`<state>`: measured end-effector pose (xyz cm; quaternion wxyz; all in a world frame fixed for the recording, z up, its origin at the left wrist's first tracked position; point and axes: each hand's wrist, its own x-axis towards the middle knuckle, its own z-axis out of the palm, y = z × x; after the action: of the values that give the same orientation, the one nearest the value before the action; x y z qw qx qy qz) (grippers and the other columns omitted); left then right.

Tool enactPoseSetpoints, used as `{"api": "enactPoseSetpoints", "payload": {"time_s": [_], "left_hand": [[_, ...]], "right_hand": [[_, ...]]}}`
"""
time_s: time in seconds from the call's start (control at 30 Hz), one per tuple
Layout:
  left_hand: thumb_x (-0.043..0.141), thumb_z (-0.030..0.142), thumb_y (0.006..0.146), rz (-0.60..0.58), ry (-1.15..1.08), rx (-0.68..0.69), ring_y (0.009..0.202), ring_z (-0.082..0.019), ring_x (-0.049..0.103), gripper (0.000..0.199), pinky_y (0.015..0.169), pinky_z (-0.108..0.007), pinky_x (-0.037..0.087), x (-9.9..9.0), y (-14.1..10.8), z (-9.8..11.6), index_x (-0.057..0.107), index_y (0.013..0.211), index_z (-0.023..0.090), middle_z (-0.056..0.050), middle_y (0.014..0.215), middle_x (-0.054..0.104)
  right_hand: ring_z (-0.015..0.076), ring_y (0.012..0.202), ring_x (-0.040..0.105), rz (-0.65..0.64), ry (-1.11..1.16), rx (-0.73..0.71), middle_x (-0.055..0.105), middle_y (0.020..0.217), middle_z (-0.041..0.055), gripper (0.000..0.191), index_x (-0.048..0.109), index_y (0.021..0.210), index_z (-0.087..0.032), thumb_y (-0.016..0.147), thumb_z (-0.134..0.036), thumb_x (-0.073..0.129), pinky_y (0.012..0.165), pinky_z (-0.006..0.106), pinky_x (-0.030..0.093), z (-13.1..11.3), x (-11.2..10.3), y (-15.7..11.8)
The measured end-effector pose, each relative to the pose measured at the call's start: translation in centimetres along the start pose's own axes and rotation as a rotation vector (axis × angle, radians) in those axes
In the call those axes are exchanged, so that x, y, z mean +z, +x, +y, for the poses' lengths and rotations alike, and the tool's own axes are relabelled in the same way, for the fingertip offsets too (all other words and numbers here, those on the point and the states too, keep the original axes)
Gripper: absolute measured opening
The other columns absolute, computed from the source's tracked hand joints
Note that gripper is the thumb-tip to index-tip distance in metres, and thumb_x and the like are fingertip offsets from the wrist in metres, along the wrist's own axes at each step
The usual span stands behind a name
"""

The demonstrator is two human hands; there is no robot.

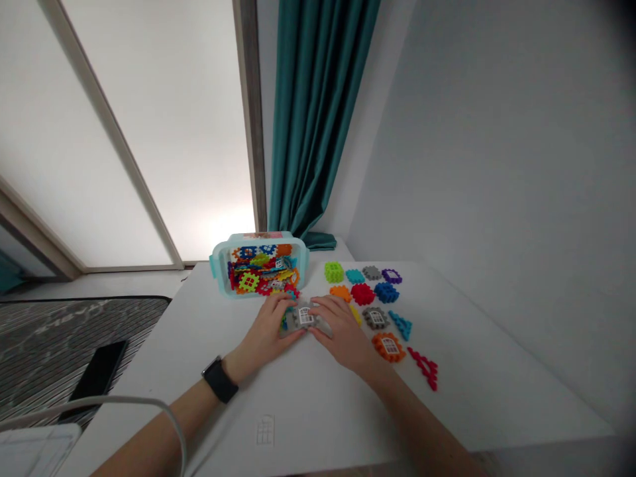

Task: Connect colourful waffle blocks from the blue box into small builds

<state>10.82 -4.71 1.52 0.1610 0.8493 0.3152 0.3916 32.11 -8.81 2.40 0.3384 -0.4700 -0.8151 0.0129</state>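
Both my hands meet over the table in front of the bin. My left hand (265, 331), with a dark watch on its wrist, pinches the left side of a grey toothed plastic building piece (306, 315) that has a white window print. My right hand (342, 334) grips the right side of the same piece, its fingers curled over the top. A bit of green and blue shows beside my left fingers, mostly hidden. Close to my right hand lie a yellow piece (356, 314), partly covered, and an orange window piece (389, 346).
A light teal bin (214, 268) full of mixed pieces stands behind my hands. Several sorted piles, among them green (334, 271), red (362, 294) and blue (386, 292), sit to the right. Near the front edge lies a clear window sheet (265, 430). A white cable (129, 399) crosses lower left.
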Motion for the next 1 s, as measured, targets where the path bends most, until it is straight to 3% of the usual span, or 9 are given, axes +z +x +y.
{"api": "enactPoseSetpoints", "payload": {"time_s": [0.13, 0.43, 0.7, 1.0], "left_hand": [[0.066, 0.027, 0.087, -0.066, -0.019, 0.044, 0.124, -0.027, 0.052, 0.047, 0.106, -0.048, 0.047, 2.0, 1.1, 1.4, 0.049, 0.131, 0.023, -0.013, 0.131, 0.052], [0.056, 0.019, 0.09, -0.164, 0.029, 0.137, 0.12, -0.027, 0.055, 0.027, 0.103, -0.047, 0.048, 5.2, 3.2, 2.3, 0.06, 0.116, 0.023, -0.012, 0.129, 0.055], [0.051, 0.019, 0.093, -0.104, 0.05, 0.14, 0.116, -0.025, 0.057, 0.02, 0.102, -0.046, 0.049, 5.8, 2.4, 0.9, 0.061, 0.11, 0.022, -0.012, 0.122, 0.058], [0.05, 0.02, 0.094, -0.037, 0.057, 0.096, 0.116, -0.025, 0.058, 0.018, 0.101, -0.046, 0.05, 4.7, 1.8, 0.2, 0.063, 0.107, 0.022, -0.012, 0.12, 0.06]], "right_hand": [[0.0286, 0.122, 0.054, 0.014, -0.08, 0.033, 0.065, 0.127, 0.0087, 0.025, 0.064, 0.113, -0.025, 0.089, -0.02, 0.062, 0.107, 0.053, 0.043, 2.4, -2.8, -2.6], [0.0291, 0.116, 0.059, -0.051, -0.12, 0.219, 0.069, 0.12, 0.0089, 0.02, 0.068, 0.102, -0.024, 0.081, -0.023, 0.071, 0.103, 0.051, 0.045, 10.2, -8.8, -6.8], [0.0286, 0.113, 0.06, -0.13, -0.032, 0.279, 0.071, 0.116, 0.0088, 0.02, 0.069, 0.099, -0.023, 0.079, -0.024, 0.067, 0.101, 0.049, 0.046, 13.6, -9.3, -7.1], [0.0277, 0.109, 0.061, -0.17, 0.036, 0.321, 0.071, 0.112, 0.0073, 0.014, 0.069, 0.092, -0.022, 0.079, -0.028, 0.068, 0.1, 0.05, 0.046, 14.5, -9.1, -6.9]]}}
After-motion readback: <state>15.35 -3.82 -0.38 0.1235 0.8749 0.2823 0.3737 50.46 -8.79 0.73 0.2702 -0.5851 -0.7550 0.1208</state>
